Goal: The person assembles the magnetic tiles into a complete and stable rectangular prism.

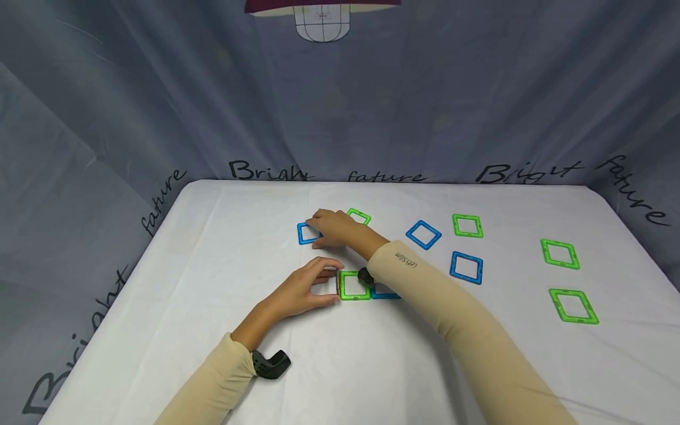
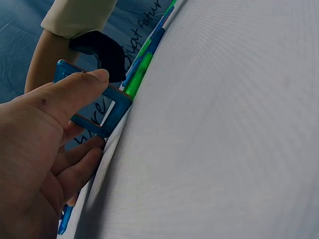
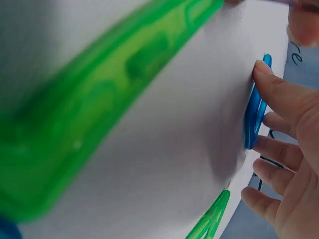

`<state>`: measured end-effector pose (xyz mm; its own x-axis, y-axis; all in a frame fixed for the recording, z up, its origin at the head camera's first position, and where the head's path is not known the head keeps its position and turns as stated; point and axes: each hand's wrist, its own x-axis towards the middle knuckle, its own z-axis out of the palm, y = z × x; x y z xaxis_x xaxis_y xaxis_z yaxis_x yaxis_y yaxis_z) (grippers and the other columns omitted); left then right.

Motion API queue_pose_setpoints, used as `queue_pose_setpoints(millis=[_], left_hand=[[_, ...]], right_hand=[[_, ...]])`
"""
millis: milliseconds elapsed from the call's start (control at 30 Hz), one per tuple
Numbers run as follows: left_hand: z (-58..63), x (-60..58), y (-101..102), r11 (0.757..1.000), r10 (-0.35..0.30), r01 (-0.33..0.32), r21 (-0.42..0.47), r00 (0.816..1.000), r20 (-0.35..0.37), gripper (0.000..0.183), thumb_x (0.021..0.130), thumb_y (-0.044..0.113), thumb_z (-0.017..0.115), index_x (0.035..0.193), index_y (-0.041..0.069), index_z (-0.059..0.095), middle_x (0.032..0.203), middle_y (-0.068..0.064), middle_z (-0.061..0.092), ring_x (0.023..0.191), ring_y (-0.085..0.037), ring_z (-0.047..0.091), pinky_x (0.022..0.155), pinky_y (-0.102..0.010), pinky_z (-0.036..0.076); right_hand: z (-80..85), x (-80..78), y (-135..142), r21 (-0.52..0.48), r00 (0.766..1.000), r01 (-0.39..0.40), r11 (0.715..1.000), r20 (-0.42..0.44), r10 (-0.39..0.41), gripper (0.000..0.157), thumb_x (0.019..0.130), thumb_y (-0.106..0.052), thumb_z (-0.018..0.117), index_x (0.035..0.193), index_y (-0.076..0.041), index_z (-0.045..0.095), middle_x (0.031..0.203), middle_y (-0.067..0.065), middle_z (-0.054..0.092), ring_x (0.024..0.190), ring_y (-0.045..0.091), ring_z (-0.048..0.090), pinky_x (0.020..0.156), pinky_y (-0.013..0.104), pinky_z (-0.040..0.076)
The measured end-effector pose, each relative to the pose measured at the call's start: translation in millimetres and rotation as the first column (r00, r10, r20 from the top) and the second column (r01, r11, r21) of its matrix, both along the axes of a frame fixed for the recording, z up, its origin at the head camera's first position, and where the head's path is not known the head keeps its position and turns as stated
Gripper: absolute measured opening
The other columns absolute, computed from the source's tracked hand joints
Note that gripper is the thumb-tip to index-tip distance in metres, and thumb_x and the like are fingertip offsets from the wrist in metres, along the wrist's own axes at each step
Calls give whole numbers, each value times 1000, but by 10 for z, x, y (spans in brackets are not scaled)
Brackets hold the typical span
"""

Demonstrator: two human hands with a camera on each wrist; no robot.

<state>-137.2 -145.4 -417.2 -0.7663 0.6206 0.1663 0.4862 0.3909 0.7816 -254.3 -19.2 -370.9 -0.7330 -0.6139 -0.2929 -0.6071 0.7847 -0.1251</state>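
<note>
My left hand (image 1: 305, 289) holds an upright blue square frame tile (image 2: 118, 117) between thumb and fingers. That tile stands against the left edge of a green square tile (image 1: 355, 297) lying on the table. To the green one's right lies another blue tile (image 1: 386, 296), partly hidden by the right sleeve. Reaching over, my right hand (image 1: 340, 229) pinches the edge of a separate blue square tile (image 3: 253, 114) farther back, its thumb on one side and fingers on the other. Just behind this hand lies a green tile (image 1: 359, 212), partly covered.
Right of the hands lie two blue tiles, one turned like a diamond (image 1: 423, 235) and one nearer (image 1: 467, 268). Green tiles lie at the back (image 1: 468, 226) and far right (image 1: 560, 254), with another green tile (image 1: 574, 306) below. Grey curtain (image 1: 425, 106) hangs behind the white table.
</note>
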Motion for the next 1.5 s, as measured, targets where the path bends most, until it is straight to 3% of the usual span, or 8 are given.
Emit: queue_pose_setpoints(millis=[200,700,900,1333,1500], left_hand=[[3,8,5,1000,-2,2,-8,1000,-18,52,81,17,70,126,12,44,125,-4,48,117,-19,52,96,-24,47],[-2,2,2,1000,5,-6,-22,1000,-26,54,80,18,70,127,11,44,127,-5,47,116,-19,53,95,-24,47],[0,7,5,1000,9,-9,-21,1000,-16,54,81,18,70,127,12,44,130,-6,45,117,-20,52,95,-25,47],[-2,1,2,1000,14,-14,-4,1000,-5,52,81,19,69,126,15,44,128,-6,45,117,-21,53,96,-26,47],[-19,7,8,1000,11,-11,18,1000,-2,52,80,19,70,126,14,45,124,-7,46,116,-21,53,96,-27,47]], right_hand=[[-9,44,-15,44,998,-23,999,-55,26,59,87,-42,58,138,-17,41,135,4,45,126,21,41,103,41,38],[-6,147,99,101,991,-46,994,-124,58,56,88,-41,57,138,-19,42,133,3,47,122,24,44,101,38,41],[-7,198,171,108,983,-90,990,-148,105,54,89,-41,55,137,-18,43,130,3,49,118,23,46,98,37,44],[-13,305,379,59,997,-47,997,-60,51,53,90,-36,55,138,-20,41,136,2,45,125,26,41,104,44,38],[-7,336,499,19,1000,-1,1000,11,0,50,91,-38,53,138,-20,42,141,2,43,127,27,39,106,46,36]])
